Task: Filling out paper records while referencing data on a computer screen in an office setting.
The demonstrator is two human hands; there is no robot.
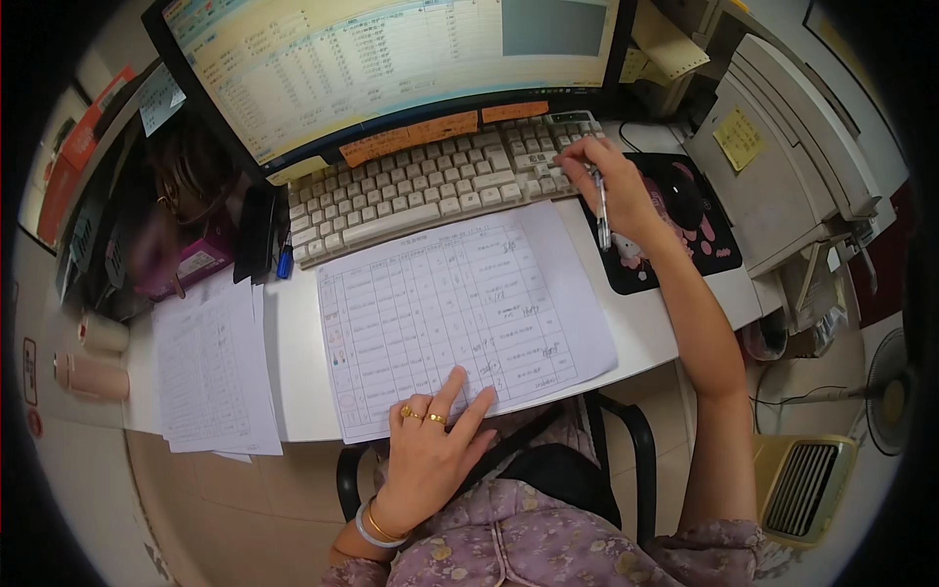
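Observation:
A printed table sheet with handwritten marks (430, 313) lies on the white desk, with more paper under its right side. Across its lower edge rests my left hand (437, 445), fingers spread, wearing rings and bangles. My right hand (616, 186) is over the right end of the beige keyboard (411, 191), its fingertips at the number keys. A slim pen (602, 210) is tucked in that hand, pointing down toward the mouse pad. Behind the keyboard stands a lit monitor (391, 68) with rows of a table on its screen.
Right of the keyboard, a black mouse (682, 201) sits on a dark patterned mouse pad (719, 249), beside a large pale printer-like machine (773, 147). To the left are a paper stack (215, 372), a blue-capped pen (285, 259) and a purple box (201, 256). Orange notes (411, 137) edge the monitor.

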